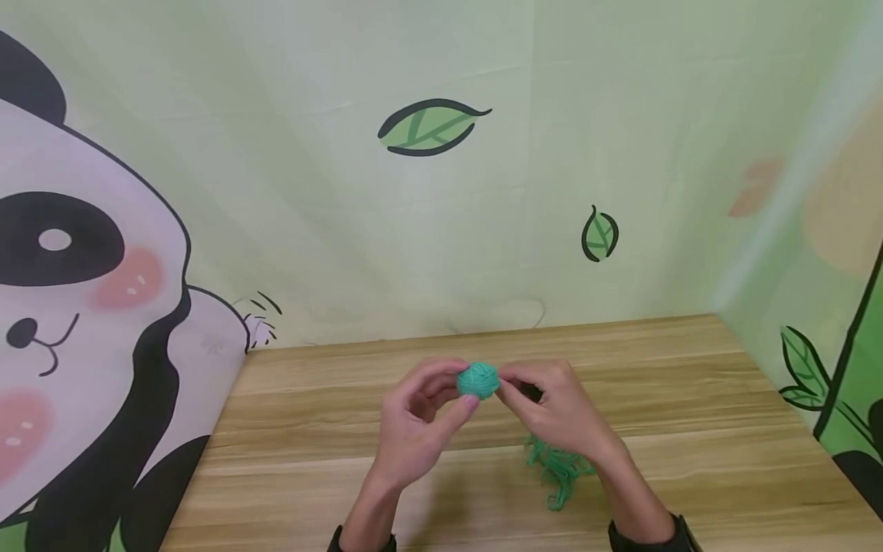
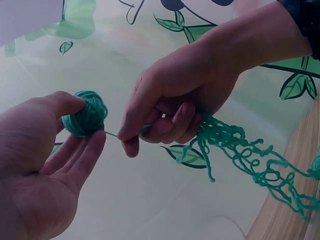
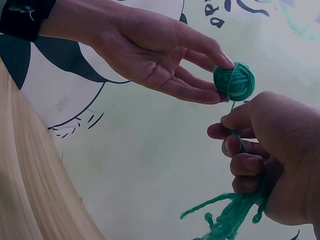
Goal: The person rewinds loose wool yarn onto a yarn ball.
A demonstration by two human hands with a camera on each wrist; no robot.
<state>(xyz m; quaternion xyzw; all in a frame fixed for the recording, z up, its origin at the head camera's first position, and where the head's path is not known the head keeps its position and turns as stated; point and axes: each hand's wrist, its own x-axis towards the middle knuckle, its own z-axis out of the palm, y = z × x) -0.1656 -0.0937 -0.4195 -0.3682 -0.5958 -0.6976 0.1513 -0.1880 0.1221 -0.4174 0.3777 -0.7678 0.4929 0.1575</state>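
A small ball of green yarn (image 1: 477, 381) is held between the thumb and fingertips of my left hand (image 1: 422, 429), above the table. From the ball a short taut strand (image 2: 112, 134) runs to my right hand (image 1: 555, 402), which pinches it between thumb and index finger close beside the ball. The other right fingers are curled round the yarn in the right wrist view. Below that palm dangles a loose, loopy tangle of green yarn (image 2: 255, 162), and its lower part shows under the right forearm in the head view.
A wood-grain table (image 1: 310, 429) lies beneath both hands. Behind it hangs a pale green backdrop (image 1: 276, 153) printed with leaves and a large panda (image 1: 83, 330) at the left. More green yarn (image 2: 315, 167) shows at the right edge of the left wrist view.
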